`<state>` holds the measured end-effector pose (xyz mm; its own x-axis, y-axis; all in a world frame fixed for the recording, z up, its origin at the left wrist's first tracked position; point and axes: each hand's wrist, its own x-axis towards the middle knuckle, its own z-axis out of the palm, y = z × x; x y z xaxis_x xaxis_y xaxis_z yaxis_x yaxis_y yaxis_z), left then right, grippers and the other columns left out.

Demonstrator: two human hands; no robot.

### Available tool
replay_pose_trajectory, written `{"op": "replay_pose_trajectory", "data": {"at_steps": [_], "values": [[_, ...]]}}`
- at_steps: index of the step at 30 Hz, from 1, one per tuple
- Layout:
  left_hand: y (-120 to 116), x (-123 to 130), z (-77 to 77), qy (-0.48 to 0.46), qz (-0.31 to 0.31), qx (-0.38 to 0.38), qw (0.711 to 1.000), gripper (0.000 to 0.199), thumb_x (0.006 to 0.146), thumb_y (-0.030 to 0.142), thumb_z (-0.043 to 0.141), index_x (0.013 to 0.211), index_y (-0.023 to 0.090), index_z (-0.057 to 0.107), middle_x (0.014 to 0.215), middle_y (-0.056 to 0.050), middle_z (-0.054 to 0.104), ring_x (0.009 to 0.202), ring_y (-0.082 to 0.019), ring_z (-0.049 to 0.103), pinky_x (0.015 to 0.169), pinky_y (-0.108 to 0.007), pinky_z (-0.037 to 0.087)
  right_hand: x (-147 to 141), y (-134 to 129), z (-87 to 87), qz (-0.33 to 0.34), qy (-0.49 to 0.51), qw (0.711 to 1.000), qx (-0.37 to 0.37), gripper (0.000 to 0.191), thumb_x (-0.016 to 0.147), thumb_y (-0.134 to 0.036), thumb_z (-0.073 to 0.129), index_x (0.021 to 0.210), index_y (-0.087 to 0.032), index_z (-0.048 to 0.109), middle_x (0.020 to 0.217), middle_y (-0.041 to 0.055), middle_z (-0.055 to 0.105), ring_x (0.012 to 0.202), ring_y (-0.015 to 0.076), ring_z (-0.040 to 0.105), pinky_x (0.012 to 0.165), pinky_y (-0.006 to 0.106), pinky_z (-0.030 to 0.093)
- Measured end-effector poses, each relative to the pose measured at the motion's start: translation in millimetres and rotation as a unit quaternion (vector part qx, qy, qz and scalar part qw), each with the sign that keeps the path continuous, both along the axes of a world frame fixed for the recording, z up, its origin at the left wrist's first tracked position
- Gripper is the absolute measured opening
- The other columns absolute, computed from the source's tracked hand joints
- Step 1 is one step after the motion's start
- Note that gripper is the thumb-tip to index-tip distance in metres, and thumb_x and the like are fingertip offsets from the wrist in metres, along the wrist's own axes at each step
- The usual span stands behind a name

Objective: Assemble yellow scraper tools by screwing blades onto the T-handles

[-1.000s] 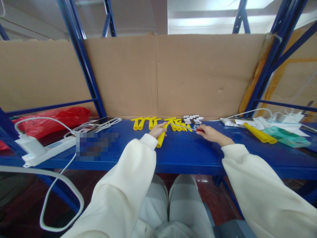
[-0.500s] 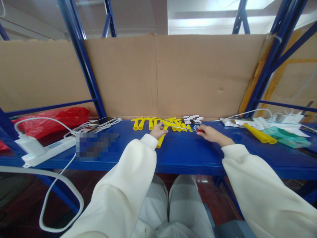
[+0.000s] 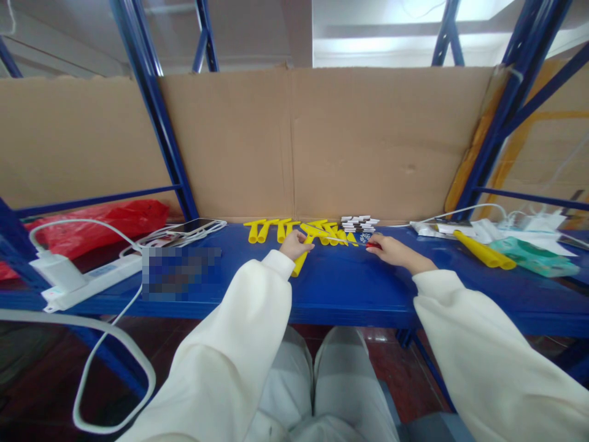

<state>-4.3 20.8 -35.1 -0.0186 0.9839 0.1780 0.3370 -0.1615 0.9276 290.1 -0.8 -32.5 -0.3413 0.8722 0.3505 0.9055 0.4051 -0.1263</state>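
Here, left hand (image 3: 295, 245) (sleeve pale) around yellow T-shaped piece (image 3: 301, 261).

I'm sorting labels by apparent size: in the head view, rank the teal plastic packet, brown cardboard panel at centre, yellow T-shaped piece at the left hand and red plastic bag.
1. Brown cardboard panel
2. Red plastic bag
3. Teal plastic packet
4. Yellow T-shaped piece, partly covered by left hand

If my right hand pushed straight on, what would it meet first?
Probably the yellow T-shaped piece in the left hand, met by the red-handled tool; depth is unclear.
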Motion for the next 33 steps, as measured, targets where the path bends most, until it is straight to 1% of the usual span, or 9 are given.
{"op": "replay_pose_trajectory", "data": {"at_steps": [5,8,11,16,19,21,24,29,33], "values": [[1,-1,0.1,0.013,0.003,0.009,1.000,0.036,0.063,0.008,0.085,0.078,0.016,0.053,0.067,0.006,0.054,0.056,-0.009,0.057,0.067,-0.027,0.052,3,3,-2.0,0.008,-0.013,1.000,0.001,0.015,0.090,-0.025,0.055,0.093,-0.019,0.069,0.093,0.0102,0.072,0.084,0.0215,0.066,0.079,0.030,0.049],[-1,1,0.6,0.014,0.009,0.012,1.000,0.033,0.067,0.008,0.083,0.079,0.016,0.054,0.069,0.006,0.053,0.056,-0.008,0.057,0.063,-0.025,0.051,3,2,-1.5,-0.002,-0.030,0.999,-0.011,0.014,0.090,-0.025,0.056,0.091,-0.021,0.069,0.094,0.0093,0.073,0.085,0.0223,0.066,0.078,0.031,0.049],[-2,6,-0.1,0.010,0.015,0.012,1.000,0.029,0.070,0.008,0.080,0.082,0.015,0.055,0.073,0.004,0.054,0.056,-0.008,0.058,0.064,-0.025,0.051,2,0,0.1,-0.017,-0.049,0.998,-0.027,0.016,0.091,-0.025,0.055,0.094,-0.021,0.070,0.099,0.0103,0.073,0.089,0.0239,0.066,0.081,0.034,0.049],[4,16,-1.2,0.021,0.043,0.034,0.998,0.026,0.070,0.011,0.079,0.086,0.015,0.059,0.078,-0.001,0.061,0.073,-0.014,0.065,0.071,-0.026,0.051,1,-3,1.7,-0.025,-0.065,0.997,-0.025,0.018,0.091,-0.025,0.054,0.097,-0.022,0.071,0.102,0.0112,0.072,0.092,0.0251,0.065,0.083,0.039,0.049],[9,25,3.5,0.044,0.067,0.053,0.995,0.025,0.070,0.012,0.079,0.085,0.016,0.060,0.082,-0.003,0.065,0.084,-0.017,0.066,0.076,-0.026,0.050,3,-3,2.2,-0.021,-0.065,0.997,-0.036,0.020,0.091,-0.023,0.052,0.096,-0.021,0.071,0.104,0.0124,0.071,0.096,0.0263,0.063,0.084,0.041,0.048],[10,34,8.7,0.071,0.084,0.060,0.992,0.021,0.071,0.013,0.077,0.083,0.016,0.060,0.088,-0.005,0.067,0.088,-0.018,0.066,0.079,-0.026,0.049,4,-2,2.5,-0.022,-0.063,0.997,-0.044,0.020,0.091,-0.023,0.051,0.094,-0.020,0.071,0.104,0.0126,0.070,0.097,0.0263,0.063,0.085,0.042,0.048],[9,50,16.1,0.104,0.079,0.063,0.989,0.017,0.073,0.014,0.074,0.081,0.016,0.060,0.094,-0.008,0.069,0.093,-0.019,0.065,0.082,-0.027,0.048,5,-1,2.3,-0.025,-0.057,0.997,-0.049,0.019,0.092,-0.024,0.052,0.093,-0.022,0.071,0.103,0.0113,0.070,0.097,0.0256,0.063,0.084,0.042,0.049],[6,77,21.0,0.102,0.085,0.048,0.990,0.019,0.069,0.009,0.073,0.082,0.016,0.061,0.097,-0.010,0.071,0.100,-0.022,0.065,0.086,-0.029,0.048,5,1,0.9,-0.046,-0.056,0.995,-0.062,0.021,0.093,-0.028,0.052,0.099,-0.023,0.070,0.106,0.0099,0.070,0.101,0.0256,0.062,0.086,0.042,0.049],[7,87,19.0,0.085,0.109,0.040,0.990,0.020,0.065,0.007,0.073,0.078,0.015,0.061,0.109,-0.016,0.067,0.107,-0.024,0.063,0.089,-0.029,0.048,5,2,0.6,-0.048,-0.054,0.995,-0.070,0.019,0.091,-0.032,0.055,0.100,-0.023,0.069,0.106,0.0096,0.070,0.100,0.0249,0.064,0.087,0.041,0.049]]}}
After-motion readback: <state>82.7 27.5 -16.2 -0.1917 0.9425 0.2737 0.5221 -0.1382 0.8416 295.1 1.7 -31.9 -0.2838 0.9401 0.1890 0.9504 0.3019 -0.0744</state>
